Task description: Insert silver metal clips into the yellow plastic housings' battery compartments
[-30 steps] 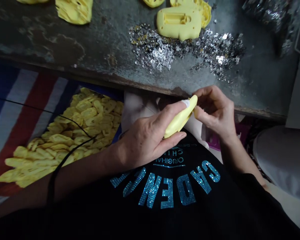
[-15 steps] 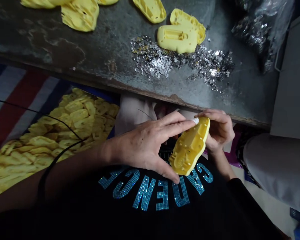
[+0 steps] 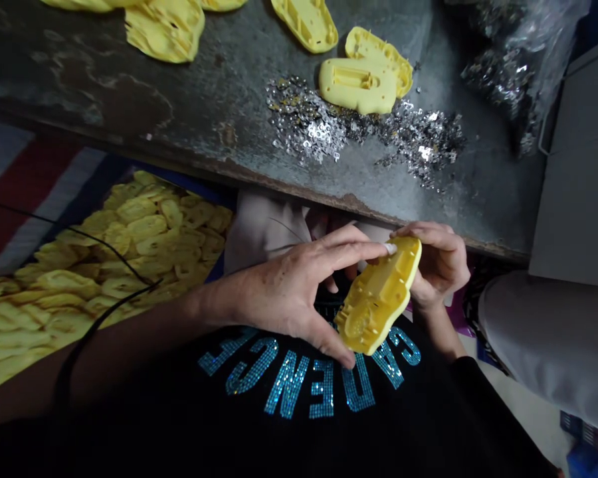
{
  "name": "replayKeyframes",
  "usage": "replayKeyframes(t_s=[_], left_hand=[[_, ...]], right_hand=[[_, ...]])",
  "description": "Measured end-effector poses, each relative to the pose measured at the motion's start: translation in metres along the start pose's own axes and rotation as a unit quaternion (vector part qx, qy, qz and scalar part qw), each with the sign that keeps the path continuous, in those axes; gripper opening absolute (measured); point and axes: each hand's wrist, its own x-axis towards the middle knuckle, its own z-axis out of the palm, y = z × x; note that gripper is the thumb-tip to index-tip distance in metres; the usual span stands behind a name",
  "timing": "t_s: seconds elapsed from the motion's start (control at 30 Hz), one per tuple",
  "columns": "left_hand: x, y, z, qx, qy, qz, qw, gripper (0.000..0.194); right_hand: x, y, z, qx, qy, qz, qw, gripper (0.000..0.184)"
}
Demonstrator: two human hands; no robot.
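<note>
Between my hands is a yellow plastic shell half, tilted, its ribbed inner side facing up. My left hand spans it, the thumb at the near end and a fingertip on the inner face towards the far end. A small whitish patch shows at that fingertip; I cannot make out what it is. My right hand grips the shell's far right edge, with its fingers bent around it and partly hidden. On the bench above lies a heap of small shiny metal clips, beside a yellow shell with a slot.
The metal bench has a worn front edge just beyond my hands. More yellow shells lie on it, and a clear bag of metal pieces stands right. Left below is a large pile of yellow shells; a dark cord crosses it.
The view has shifted slightly, so the bench items sit a little lower. Both hands keep their hold on the shell half, nearly unchanged.
</note>
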Motion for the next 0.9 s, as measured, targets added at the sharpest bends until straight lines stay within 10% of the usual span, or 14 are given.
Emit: replayKeyframes(t_s=[0.2, 0.33, 0.43, 0.67, 0.9], left_hand=[[-0.005, -0.001, 0.007, -0.029, 0.060, -0.010, 0.998, 0.104], [-0.008, -0.009, 0.011, -0.013, 0.275, 0.039, 0.960, 0.057], [-0.005, -0.010, 0.000, 0.089, 0.392, 0.032, 0.915, 0.020], [0.003, 0.002, -0.025, 0.120, 0.195, -0.110, 0.967, 0.029], [-0.027, -0.024, 0.002, -0.137, 0.276, -0.198, 0.931, 0.094]], right_hand=[[-0.013, -0.002, 0.004, 0.048, 0.026, 0.136, 0.989, 0.034], [-0.020, -0.004, 0.012, 0.099, 0.008, 0.279, 0.955, 0.028], [-0.009, -0.005, 0.009, 0.202, -0.139, 0.386, 0.889, 0.029], [0.041, -0.013, 0.024, 0.285, -0.272, 0.390, 0.832, 0.060], [0.015, -0.010, 0.071, 0.408, -0.073, 0.509, 0.754, 0.060]])
